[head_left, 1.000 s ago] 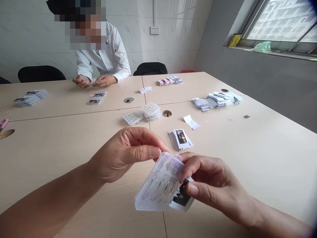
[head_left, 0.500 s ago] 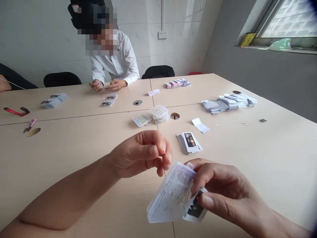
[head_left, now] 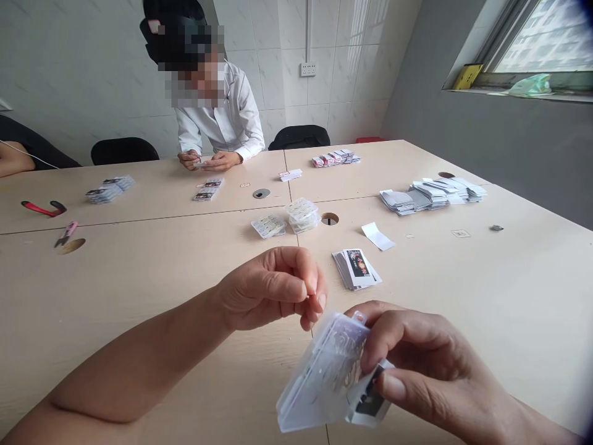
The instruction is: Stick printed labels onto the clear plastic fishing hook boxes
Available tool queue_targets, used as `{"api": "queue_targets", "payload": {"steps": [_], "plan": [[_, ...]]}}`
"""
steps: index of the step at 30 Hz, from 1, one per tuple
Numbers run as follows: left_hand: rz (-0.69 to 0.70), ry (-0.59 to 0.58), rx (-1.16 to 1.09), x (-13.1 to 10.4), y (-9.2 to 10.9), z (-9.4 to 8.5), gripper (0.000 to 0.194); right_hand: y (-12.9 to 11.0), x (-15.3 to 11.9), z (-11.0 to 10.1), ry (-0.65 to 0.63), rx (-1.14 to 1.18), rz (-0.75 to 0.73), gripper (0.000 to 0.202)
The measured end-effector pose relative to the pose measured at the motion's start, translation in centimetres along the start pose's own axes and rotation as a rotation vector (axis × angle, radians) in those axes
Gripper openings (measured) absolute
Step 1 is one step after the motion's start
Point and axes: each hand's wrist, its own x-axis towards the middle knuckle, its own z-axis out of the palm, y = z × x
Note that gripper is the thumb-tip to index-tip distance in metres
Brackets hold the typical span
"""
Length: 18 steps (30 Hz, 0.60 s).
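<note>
**A box [head_left: 315, 383] and a card [head_left: 373, 395] are held**

Both are gripped by the right hand [head_left: 424, 352], tilted above the desk [head_left: 208, 395], toward its near edge. The left hand [head_left: 278, 284] is held just beside the box, its thumb and fingertips close together; whether something tiny is pinched there cannot be told. The card should be pressed softly so it is not bent, and the box kept steady. The bits [head_left: 351, 361] inside are blurred, the card is partly hidden, and the desk's near edge is cut off.

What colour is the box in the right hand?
The box is translucent whitish, clearest in the head view.
</note>
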Motion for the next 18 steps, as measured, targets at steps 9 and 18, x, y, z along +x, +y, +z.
{"api": "queue_targets", "payload": {"steps": [9,18], "plan": [[0.006,0.064,-0.033,-0.08,-0.07,0.54,0.019,0.03,0.08,-0.05,-0.027,-0.083,-0.037,0.004],[0.013,0.110,0.102,0.07,-0.72,1.04,0.014,-0.67,0.01,0.10,-0.063,-0.499,-0.376,0.018]]}}
